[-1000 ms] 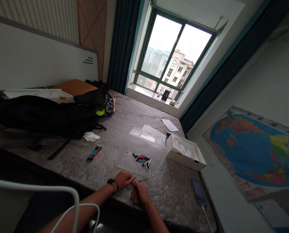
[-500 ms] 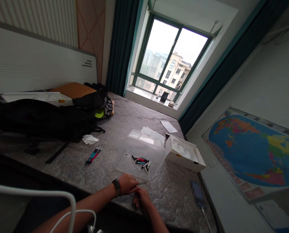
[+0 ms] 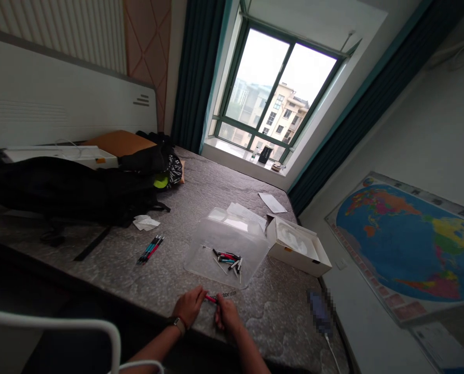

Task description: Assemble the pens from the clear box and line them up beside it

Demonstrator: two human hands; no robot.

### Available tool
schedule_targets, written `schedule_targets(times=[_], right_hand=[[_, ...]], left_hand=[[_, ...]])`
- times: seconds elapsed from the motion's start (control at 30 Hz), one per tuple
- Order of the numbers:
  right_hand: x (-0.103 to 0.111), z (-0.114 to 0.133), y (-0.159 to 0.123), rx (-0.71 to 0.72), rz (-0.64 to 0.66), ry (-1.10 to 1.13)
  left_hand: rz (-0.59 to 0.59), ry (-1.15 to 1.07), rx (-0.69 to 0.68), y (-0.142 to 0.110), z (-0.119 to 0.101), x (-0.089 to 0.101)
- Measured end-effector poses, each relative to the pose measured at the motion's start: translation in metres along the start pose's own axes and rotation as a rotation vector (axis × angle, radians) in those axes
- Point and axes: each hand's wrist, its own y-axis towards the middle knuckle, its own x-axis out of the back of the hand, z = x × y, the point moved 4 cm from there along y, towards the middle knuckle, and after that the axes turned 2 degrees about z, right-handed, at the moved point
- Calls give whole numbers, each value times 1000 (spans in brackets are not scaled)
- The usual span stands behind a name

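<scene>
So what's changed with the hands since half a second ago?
The left hand has moved left, away from the right hand, and the red piece between them now shows. The right hand barely moved; the clear tray, its pen parts and the pens beside it stayed put.

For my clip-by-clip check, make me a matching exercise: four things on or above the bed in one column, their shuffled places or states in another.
Things
1. Red pen-like piece
2. Group of pens
3. Loose pen parts
4. Tissue

Places or states
A. Jumbled on the clear plastic tray
B. White and crumpled
C. Between the left hand and right hand
D. Side by side on the grey mattress

Pairs: 1-C, 2-D, 3-A, 4-B
</scene>
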Motion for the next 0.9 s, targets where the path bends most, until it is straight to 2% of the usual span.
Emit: schedule_targets(times=[0.17, 0.4, 0.57, 0.63, 0.7, 0.8, 0.9], right_hand=[[-3, -1, -1, 57, -140, 31], [-9, 1, -2, 48, -121, 30], [-7, 3, -3, 63, -110, -6], [-6, 3, -4, 67, -121, 17], [-4, 1, -4, 70, -137, 69], [-3, -4, -4, 79, -142, 128], [-2, -5, -2, 62, -89, 118]], left_hand=[[0, -31, 44, 4, -1, 5], [-39, -148, 54, 16, 9, 5], [-1, -273, 78, 27, 12, 6], [17, -338, 128, 32, 12, 8], [26, -463, 239, 36, 14, 10], [83, -535, 297, 40, 15, 11], [139, -599, 352, 40, 16, 12]])
